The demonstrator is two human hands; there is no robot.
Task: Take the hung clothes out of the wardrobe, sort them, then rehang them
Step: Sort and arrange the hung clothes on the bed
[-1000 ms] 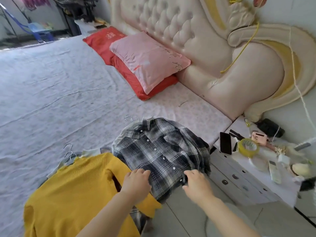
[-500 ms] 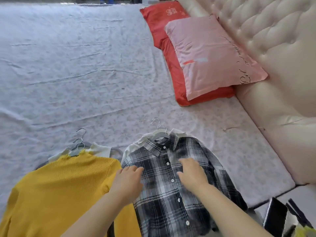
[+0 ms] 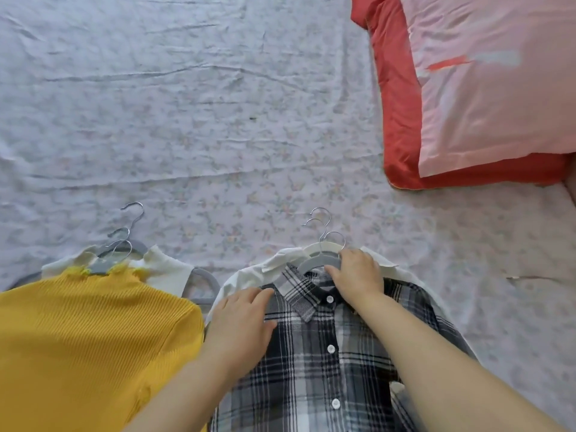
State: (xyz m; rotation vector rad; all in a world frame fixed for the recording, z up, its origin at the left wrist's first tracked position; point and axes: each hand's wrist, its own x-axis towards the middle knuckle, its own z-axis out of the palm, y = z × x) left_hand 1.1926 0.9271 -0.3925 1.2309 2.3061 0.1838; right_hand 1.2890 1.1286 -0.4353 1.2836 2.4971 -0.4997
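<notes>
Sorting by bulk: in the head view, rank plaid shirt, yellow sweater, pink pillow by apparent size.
1. plaid shirt
2. yellow sweater and pink pillow, about alike; all cropped, clothes nearer, so unsure.

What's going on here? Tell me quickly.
A person is sorting hung clothes laid on the bed. The right hand grips the grey hanger at the collar of the plaid shirt, while the left hand rests flat on its shoulder. A yellow sweater lies beside it.
</notes>
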